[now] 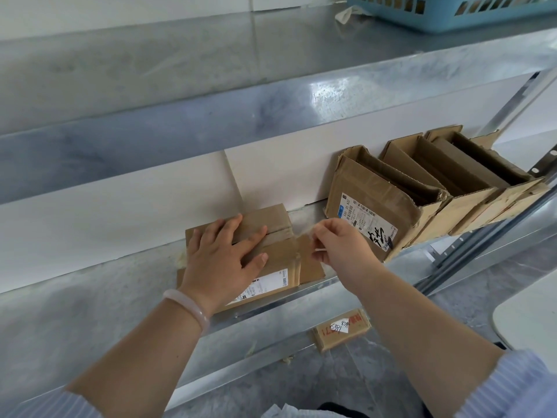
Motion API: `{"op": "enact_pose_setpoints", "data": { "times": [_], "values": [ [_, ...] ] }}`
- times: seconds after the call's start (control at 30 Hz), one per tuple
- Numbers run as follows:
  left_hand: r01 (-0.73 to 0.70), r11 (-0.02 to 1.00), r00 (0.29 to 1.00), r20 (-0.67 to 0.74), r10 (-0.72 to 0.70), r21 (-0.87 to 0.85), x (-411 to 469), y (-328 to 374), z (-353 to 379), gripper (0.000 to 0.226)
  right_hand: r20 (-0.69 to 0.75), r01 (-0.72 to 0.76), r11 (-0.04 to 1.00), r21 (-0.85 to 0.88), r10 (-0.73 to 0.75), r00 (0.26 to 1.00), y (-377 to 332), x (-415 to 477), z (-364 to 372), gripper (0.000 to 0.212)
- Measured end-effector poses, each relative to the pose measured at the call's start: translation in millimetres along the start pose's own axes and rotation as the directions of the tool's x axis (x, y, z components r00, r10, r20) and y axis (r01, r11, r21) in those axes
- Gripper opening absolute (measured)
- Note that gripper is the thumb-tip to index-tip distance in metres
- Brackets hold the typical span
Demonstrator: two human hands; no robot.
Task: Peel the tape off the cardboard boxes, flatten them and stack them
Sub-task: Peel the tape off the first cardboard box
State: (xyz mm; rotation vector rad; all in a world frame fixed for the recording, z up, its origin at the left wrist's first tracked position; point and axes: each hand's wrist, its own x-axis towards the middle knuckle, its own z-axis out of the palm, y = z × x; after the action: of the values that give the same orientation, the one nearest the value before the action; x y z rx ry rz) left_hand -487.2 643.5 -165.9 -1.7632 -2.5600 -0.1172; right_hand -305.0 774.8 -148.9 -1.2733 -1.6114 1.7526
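Note:
A flat cardboard box (280, 263) with a white label lies on the metal shelf (90, 297). My left hand (223, 254) presses on its top with fingers spread. My right hand (337, 245) pinches a strip of clear tape (301, 233) that stretches from the box's right end. Three open cardboard boxes (373, 200) stand in a row to the right on the same shelf; the nearest one carries a shipping label with black writing.
A small cardboard piece (342, 328) with a white tag lies on the floor below the shelf. A blue plastic basket (452, 10) sits on the upper shelf at top right. A white table edge (530, 312) shows at the right.

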Motion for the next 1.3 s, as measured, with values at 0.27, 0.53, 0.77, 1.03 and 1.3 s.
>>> {"op": "enact_pose_setpoints", "data": {
  "times": [0.27,0.53,0.77,1.03,1.3],
  "values": [
    [-0.045,0.997,0.999,0.025,0.046,-0.059,-2,-8,-6,0.062,0.132,0.06,0.981,0.186,-0.085,0.988,-2,2,-2,0.025],
    [-0.076,0.993,0.996,0.036,0.08,-0.088,-4,-12,-10,0.064,-0.033,0.383,0.847,-0.368,-0.424,0.905,10,7,20,0.018],
    [-0.104,0.987,0.994,0.033,0.109,-0.119,-6,-15,-16,0.063,-0.028,0.174,0.955,-0.239,-0.186,0.982,16,13,15,0.007],
    [-0.144,0.976,0.989,0.017,0.149,-0.16,-8,-20,-20,0.059,0.067,-0.056,0.994,0.096,0.05,0.996,10,30,21,0.022],
    [-0.151,0.969,0.988,0.014,0.156,-0.193,-7,-23,-19,0.056,0.137,-0.134,0.989,0.06,0.125,0.983,3,53,23,0.025]
  ]
}}
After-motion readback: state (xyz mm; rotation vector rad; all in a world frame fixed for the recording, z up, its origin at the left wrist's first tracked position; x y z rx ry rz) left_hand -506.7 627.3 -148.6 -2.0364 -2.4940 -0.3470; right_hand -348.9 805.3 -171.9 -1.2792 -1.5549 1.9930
